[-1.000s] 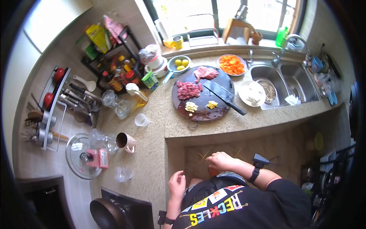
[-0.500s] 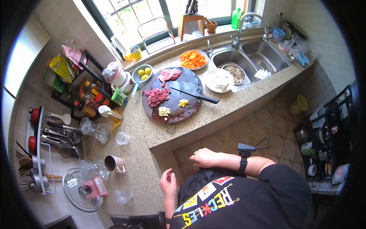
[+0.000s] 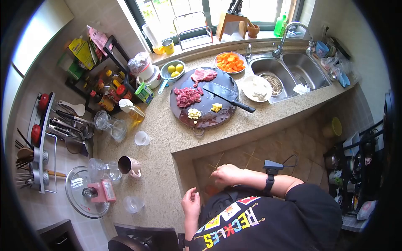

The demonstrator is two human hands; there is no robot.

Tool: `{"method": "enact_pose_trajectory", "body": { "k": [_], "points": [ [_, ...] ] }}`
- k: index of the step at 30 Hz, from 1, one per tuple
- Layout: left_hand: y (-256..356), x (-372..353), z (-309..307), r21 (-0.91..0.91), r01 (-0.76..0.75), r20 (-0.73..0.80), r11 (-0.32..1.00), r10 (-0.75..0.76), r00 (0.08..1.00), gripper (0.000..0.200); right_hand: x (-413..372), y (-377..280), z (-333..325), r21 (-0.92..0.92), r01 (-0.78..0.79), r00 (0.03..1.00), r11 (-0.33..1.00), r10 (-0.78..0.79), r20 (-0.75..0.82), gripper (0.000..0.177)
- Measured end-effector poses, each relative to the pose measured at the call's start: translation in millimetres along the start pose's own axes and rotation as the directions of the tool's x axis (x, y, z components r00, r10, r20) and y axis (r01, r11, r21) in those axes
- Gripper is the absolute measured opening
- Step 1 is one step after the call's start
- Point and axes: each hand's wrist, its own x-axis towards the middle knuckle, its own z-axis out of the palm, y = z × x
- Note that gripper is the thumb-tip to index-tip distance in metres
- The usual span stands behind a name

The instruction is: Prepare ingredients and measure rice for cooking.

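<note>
My left hand (image 3: pixel 191 203) is near the counter's inner edge, fingers slightly curled and thumb apart, with nothing in it. My right hand (image 3: pixel 227 174), above the floor in front of my body, has its fingers curled together; whether something is in them I cannot make out. Beyond the hands, a round dark cutting board (image 3: pixel 217 120) lies on the counter. On it are diced red meat (image 3: pixel 187 97), a larger meat piece (image 3: pixel 204 75), chopped garlic (image 3: pixel 194 113), a small yellow chopped pile (image 3: pixel 216 107) and a cleaver (image 3: pixel 222 92) with its black handle past the board's edge.
Behind the board stand a plate of orange chunks (image 3: pixel 230 62) and a colander (image 3: pixel 172 69) with yellow-green fruit. A white plate (image 3: pixel 256 88) sits beside the double sink (image 3: pixel 268 67). Left are a mug (image 3: pixel 130 166), plastic cup (image 3: pixel 142 138), glass lid (image 3: pixel 79 196) and bottles.
The view has shifted, so the counter things appear farther right. Both hands stay in nearly the same pose beside my body. Nothing on the board has moved.
</note>
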Motion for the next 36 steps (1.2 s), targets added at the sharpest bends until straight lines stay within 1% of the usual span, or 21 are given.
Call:
{"method": "enact_pose_trajectory", "body": {
  "k": [2,3,5,7,8,9,10,12,13,15,16,18,19,21,22,24,26,28,33,35,36],
  "points": [
    [-1,-2,-3,0.009,0.011,0.005,1.000,-0.011,1.000,0.020,-1,7,-3,0.094,-0.117,0.983,0.989,0.129,-0.130,0.024],
    [-2,-3,-4,0.008,0.000,-0.005,1.000,0.000,1.000,0.020,0,14,-15,0.117,-0.192,0.974,0.974,0.204,-0.101,0.025],
    [-6,-6,-8,0.008,-0.010,-0.010,1.000,0.010,1.000,0.020,-4,41,-27,0.255,-0.318,0.913,0.913,0.368,-0.176,0.029],
    [-10,-3,-11,0.034,0.017,0.018,0.999,-0.018,1.000,0.021,-15,78,-49,0.430,-0.392,0.814,0.813,0.524,-0.251,0.028],
    [-14,-1,-11,0.031,0.010,0.030,0.999,-0.011,0.999,0.021,-21,101,-54,0.557,-0.429,0.742,0.711,0.629,-0.232,0.024],
    [-20,2,-11,0.025,0.021,0.044,0.999,-0.022,0.999,0.021,-27,131,-56,0.789,-0.350,0.672,0.505,0.722,-0.164,0.021],
    [-25,6,-9,0.016,0.034,0.057,0.999,-0.035,0.998,0.022,-36,156,-63,0.898,-0.242,0.592,0.367,0.789,-0.163,0.021],
    [-23,13,-8,0.058,0.017,0.067,0.998,-0.021,0.998,0.022,-46,203,-79,0.916,-0.247,0.385,0.316,0.900,-0.206,0.024],
    [-12,16,-7,0.039,0.027,0.051,0.999,-0.029,0.998,0.022,-52,241,-85,0.973,-0.113,0.339,0.200,0.929,-0.151,0.028],
    [1,19,-3,0.035,0.038,0.032,0.999,-0.039,0.999,0.022,-55,301,-95,0.938,-0.198,0.184,0.284,0.951,-0.249,0.033],
    [6,20,0,0.033,0.035,0.031,0.999,-0.036,0.999,0.022,-57,316,-105,0.947,-0.194,0.163,0.256,0.960,-0.226,0.034],
    [12,24,11,0.035,0.034,0.026,0.999,-0.035,0.999,0.022,-53,345,-120,0.953,-0.239,0.050,0.185,0.983,-0.178,0.038],
    [13,25,18,0.055,0.028,0.010,0.998,-0.028,1.000,0.022,-51,356,-125,0.953,-0.241,0.058,0.184,0.983,-0.176,0.038],
    [22,27,34,0.078,0.031,-0.012,0.996,-0.030,0.999,0.022,-46,373,-134,0.991,-0.095,0.069,0.090,0.994,-0.084,0.037],
    [28,28,42,0.058,0.046,-0.022,0.997,-0.044,0.999,0.022,-44,379,-137,0.991,-0.100,0.077,0.086,0.994,-0.079,0.037],
    [39,33,58,0.040,0.073,-0.039,0.997,-0.071,0.997,0.022,-41,393,-137,0.988,-0.047,0.298,0.145,0.947,-0.124,0.032],
    [51,40,75,0.091,0.051,-0.051,0.995,-0.046,0.998,0.022,-34,405,-135,0.983,-0.083,0.335,0.161,0.934,-0.125,0.031],
    [61,46,90,0.086,0.060,-0.055,0.995,-0.055,0.997,0.022,-33,418,-131,0.960,-0.107,0.383,0.259,0.901,-0.201,0.025],
    [79,56,116,0.086,0.005,-0.053,0.996,-0.001,0.999,0.021,-37,420,-124,0.929,-0.130,0.329,0.347,0.899,-0.290,0.025],
    [89,59,122,0.118,-0.039,-0.040,0.992,0.044,0.998,0.021,-39,434,-109,0.923,0.076,0.331,0.376,0.864,-0.379,0.025],
    [93,61,125,0.120,-0.041,-0.045,0.992,0.047,0.998,0.021,-40,445,-101,0.923,0.080,0.334,0.377,0.862,-0.381,0.025]
  ]
}}
